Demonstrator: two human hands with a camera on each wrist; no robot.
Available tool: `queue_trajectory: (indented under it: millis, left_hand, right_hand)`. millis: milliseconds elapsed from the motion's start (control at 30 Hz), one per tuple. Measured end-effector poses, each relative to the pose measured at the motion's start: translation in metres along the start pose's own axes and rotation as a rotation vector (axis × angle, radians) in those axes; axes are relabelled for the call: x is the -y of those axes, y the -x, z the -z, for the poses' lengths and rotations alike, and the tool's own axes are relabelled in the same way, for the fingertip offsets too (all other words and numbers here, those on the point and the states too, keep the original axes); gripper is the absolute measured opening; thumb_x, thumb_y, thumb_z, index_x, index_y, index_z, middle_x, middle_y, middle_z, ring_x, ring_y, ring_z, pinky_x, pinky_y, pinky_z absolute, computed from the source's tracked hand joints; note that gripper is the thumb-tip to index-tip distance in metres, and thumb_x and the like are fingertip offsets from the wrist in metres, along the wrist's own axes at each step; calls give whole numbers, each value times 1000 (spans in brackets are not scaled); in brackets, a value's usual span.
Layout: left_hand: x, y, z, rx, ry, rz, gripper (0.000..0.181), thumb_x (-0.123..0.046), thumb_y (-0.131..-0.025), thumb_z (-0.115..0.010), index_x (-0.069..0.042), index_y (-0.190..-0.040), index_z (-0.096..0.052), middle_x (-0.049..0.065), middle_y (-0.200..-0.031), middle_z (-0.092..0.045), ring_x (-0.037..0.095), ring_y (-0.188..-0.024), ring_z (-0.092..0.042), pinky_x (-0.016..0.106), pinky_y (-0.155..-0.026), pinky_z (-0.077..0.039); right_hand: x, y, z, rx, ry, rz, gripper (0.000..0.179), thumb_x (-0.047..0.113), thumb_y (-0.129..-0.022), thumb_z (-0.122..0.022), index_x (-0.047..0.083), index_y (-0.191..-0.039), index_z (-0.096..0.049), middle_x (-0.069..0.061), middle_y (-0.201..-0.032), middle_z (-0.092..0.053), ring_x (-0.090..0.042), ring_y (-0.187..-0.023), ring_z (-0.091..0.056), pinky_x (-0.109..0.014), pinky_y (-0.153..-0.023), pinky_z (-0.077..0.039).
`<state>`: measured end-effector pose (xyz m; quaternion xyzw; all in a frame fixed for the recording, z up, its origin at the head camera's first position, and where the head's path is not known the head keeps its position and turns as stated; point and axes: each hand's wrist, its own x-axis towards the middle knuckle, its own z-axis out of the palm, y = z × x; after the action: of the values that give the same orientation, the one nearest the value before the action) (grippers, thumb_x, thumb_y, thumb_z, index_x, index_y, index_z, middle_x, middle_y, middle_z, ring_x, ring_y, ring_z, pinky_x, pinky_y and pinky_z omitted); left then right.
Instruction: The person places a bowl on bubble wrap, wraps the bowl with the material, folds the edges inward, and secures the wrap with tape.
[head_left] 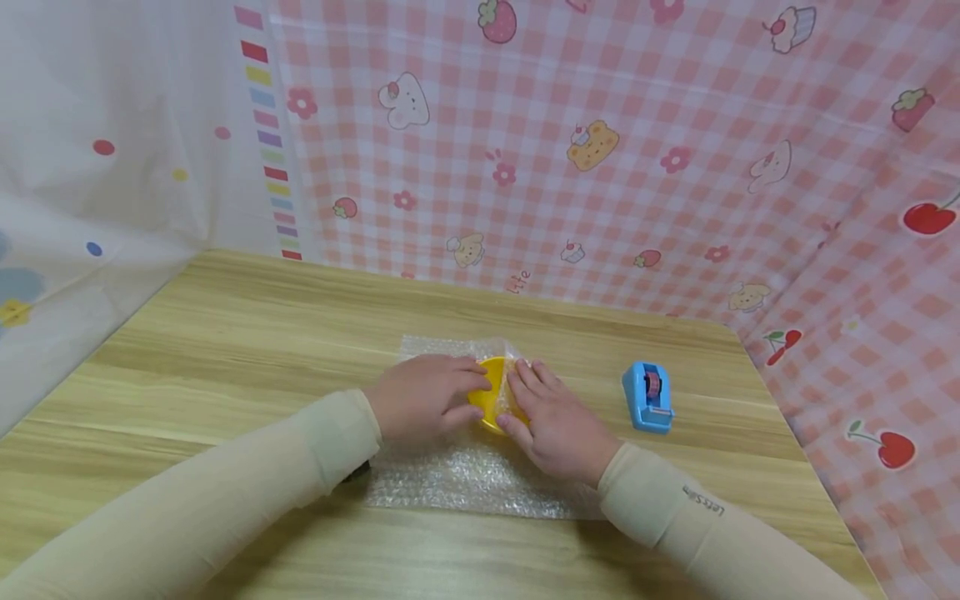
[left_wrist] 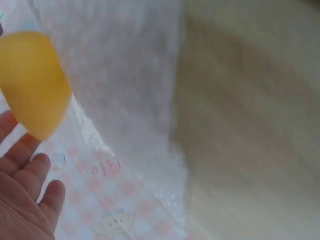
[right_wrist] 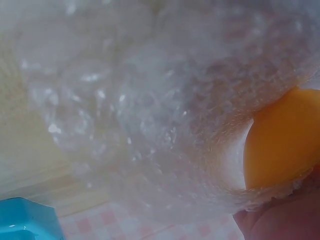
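A yellow bowl (head_left: 491,393) lies on a sheet of bubble wrap (head_left: 480,483), with a flap of the wrap drawn over its right side. My left hand (head_left: 423,398) is at the bowl's left side, fingertips touching its edge. In the left wrist view, loosely extended fingers (left_wrist: 32,175) lie beside the bowl (left_wrist: 37,82). My right hand (head_left: 558,425) rests with straight fingers on the flap over the bowl's right side. The right wrist view shows the wrap (right_wrist: 140,110) curving around the bowl (right_wrist: 285,142); most of that hand is hidden there.
A blue tape dispenser (head_left: 648,398) with a pink roll stands to the right of the wrap. The wooden table (head_left: 247,333) meets a pink checked cloth (head_left: 525,208) at the back and right. Under my left wrist shows a small dark object (head_left: 358,472).
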<state>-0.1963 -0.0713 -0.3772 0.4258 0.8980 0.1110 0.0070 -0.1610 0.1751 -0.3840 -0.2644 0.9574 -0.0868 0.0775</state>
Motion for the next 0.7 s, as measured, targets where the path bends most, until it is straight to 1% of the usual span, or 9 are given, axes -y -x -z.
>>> queue_trajectory:
  millis: [100,167,233,333,433,500,633,700]
  left_hand:
    - [6,0,6,-9,29,96,49,-40,-107,-57,-10,-146,-62,9,-153,-60,30,-145,-54,50,-122,-41]
    - [10,1,10,-6,30,171,50,-38,-107,-59,-9,-147,-60,10,-154,-59,31,-144,-55,51,-121,-42]
    - [16,1,14,8,21,245,52,-37,-107,-61,-8,-149,-57,11,-156,-57,32,-143,-56,51,-120,-43]
    - [25,3,17,59,-5,334,59,-37,-106,-61,-4,-154,-51,15,-160,-52,35,-146,-52,51,-121,-42]
    - [34,5,19,125,-26,400,65,-38,-106,-60,0,-157,-45,19,-162,-47,37,-151,-44,53,-124,-37]
    - [40,6,19,170,-39,440,67,-38,-106,-60,2,-158,-42,21,-163,-45,39,-153,-42,54,-124,-36]
    - [49,7,18,229,-29,514,72,-39,-106,-60,3,-159,-38,24,-161,-46,40,-151,-44,55,-123,-38]
    - [53,6,17,248,-14,544,74,-40,-106,-60,3,-160,-36,24,-160,-47,41,-150,-45,56,-121,-40]
  right_hand:
    - [1,0,0,4,5,-5,78,57,-111,-38,5,-167,-24,-14,-176,-13,-37,-164,-12,-52,-132,-17]
    - [1,-1,1,8,2,-10,78,56,-111,-38,5,-167,-23,-14,-176,-13,-37,-164,-12,-52,-132,-17]
    - [1,-1,1,10,1,-17,78,57,-110,-39,6,-167,-23,-13,-176,-13,-37,-164,-13,-52,-132,-17]
    - [2,-1,1,18,-3,-32,78,58,-110,-39,8,-168,-22,-11,-177,-13,-35,-165,-13,-51,-132,-18]
    - [1,-1,1,19,-3,-32,79,58,-110,-39,8,-168,-21,-11,-177,-12,-35,-165,-12,-51,-132,-17]
    - [1,0,1,17,-3,-27,79,59,-110,-38,8,-168,-21,-11,-177,-12,-35,-165,-12,-51,-132,-17]
    - [1,0,1,10,0,-18,79,59,-110,-38,7,-167,-22,-12,-177,-12,-36,-165,-12,-51,-132,-18]
    - [1,0,1,7,1,-15,79,59,-110,-38,7,-167,-22,-12,-177,-13,-36,-164,-13,-51,-132,-18]
